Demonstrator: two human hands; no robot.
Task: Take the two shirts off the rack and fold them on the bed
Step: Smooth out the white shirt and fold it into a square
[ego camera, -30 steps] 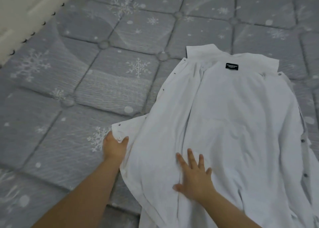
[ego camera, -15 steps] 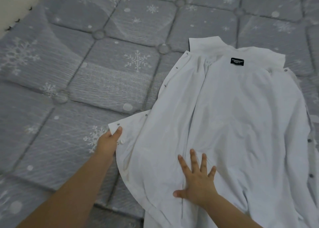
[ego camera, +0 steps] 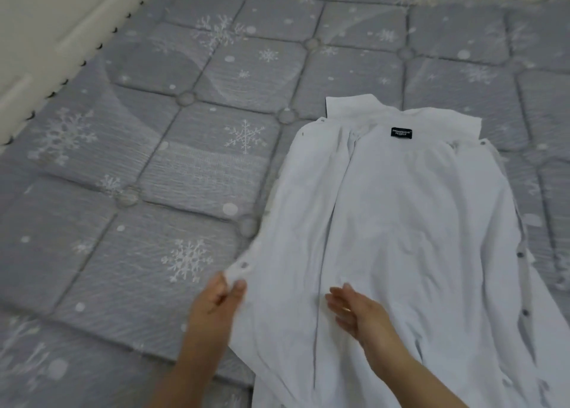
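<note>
Pinching the front corner of the white shirt, my left hand grips near a snap button, while my right hand lies open, fingers loose, over the fabric. It lies spread, collar away, black label unreadable, on the grey snowflake mattress; I see wide bare quilting leftward, its hem cut off below

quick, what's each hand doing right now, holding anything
Left hand: closed, pinching the front edge of the white shirt by a snap.
Right hand: open, fingers extended over the shirt, holding nothing.
</note>
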